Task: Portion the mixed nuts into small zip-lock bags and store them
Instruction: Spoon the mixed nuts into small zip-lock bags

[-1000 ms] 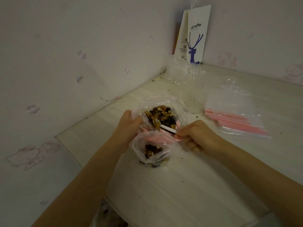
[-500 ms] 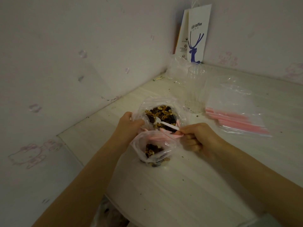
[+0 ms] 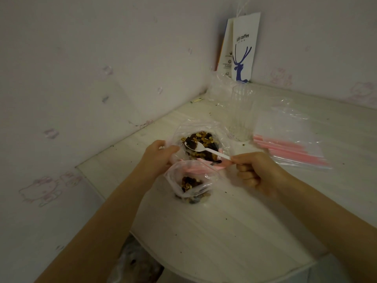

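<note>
1. Since a second ago the white spoon (image 3: 206, 150) has left the mouth of the small zip-lock bag (image 3: 175, 181) and swung up and away. Its bowl now lies on the heap of mixed nuts (image 3: 205, 138) in the large bag (image 3: 183, 127), and the right hand (image 3: 258, 173) has drawn slightly to the right.
2. The right hand is closed round the end of the spoon handle, pinching it between thumb and forefinger with the other fingers curled under.
3. The left hand (image 3: 156, 157) has its fingers curled on plastic at the left rim of the small zip-lock bag, just where it touches the large bag. It appears to be holding the small bag's mouth open.
4. The small zip-lock bag stands on the tabletop (image 3: 234, 231) just in front of the large bag. Nuts cover only its bottom, and its pink seal strip is unsealed.
5. Step in hand, as I judge it: scooping another spoonful, so filling is partway done.
6. The next move calls for lifting the loaded spoon level, carrying it the short way over the pink rim and tipping it inside. The left hand must keep the mouth wide, since loose crumbs already dot the tabletop.
7. Unused bags (image 3: 289, 148) lie to the right, beside a clear cup (image 3: 241, 115).
</note>
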